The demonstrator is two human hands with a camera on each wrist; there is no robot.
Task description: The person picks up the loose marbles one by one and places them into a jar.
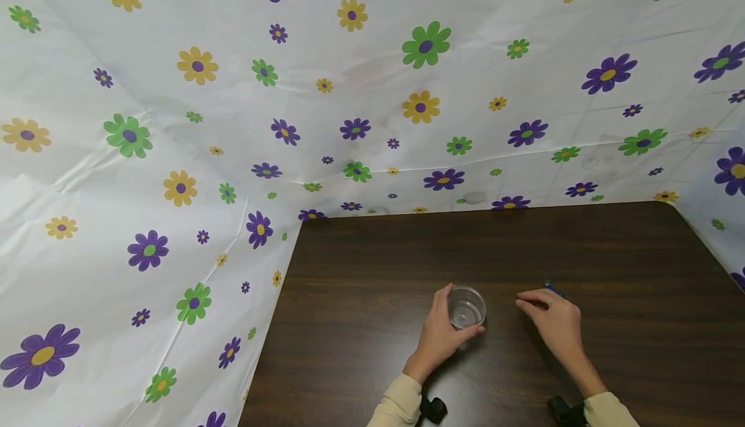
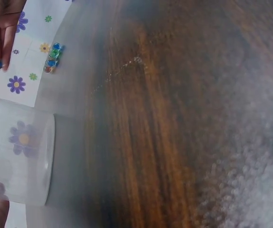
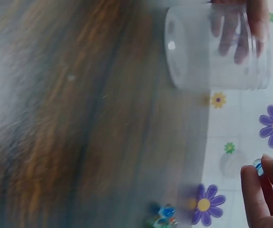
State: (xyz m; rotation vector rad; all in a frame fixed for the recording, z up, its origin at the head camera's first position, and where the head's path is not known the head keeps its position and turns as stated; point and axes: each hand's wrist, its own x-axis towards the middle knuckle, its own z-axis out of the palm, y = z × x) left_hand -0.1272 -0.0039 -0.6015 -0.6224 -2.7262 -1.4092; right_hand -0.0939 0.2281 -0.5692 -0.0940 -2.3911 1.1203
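Observation:
A clear round jar (image 1: 467, 307) with its top uncovered stands upright on the dark wooden table. My left hand (image 1: 439, 333) holds it around the side, thumb at the near edge and fingers along the left. Nothing shows inside its see-through wall (image 3: 193, 47). To the right of the jar, my right hand (image 1: 555, 323) is raised above the table. Between its thumb and fingertips it pinches a small clear-and-blue glass marble (image 3: 258, 167). Several more marbles (image 2: 53, 57), blue, green and reddish, lie in a row on the table beyond the right hand, which partly hides them in the head view.
The brown table (image 1: 372, 259) runs back to a white sheet (image 1: 361, 58) printed with flowers, which hangs behind and at both sides. Dark wrist cameras (image 1: 433, 409) are strapped under both sleeves.

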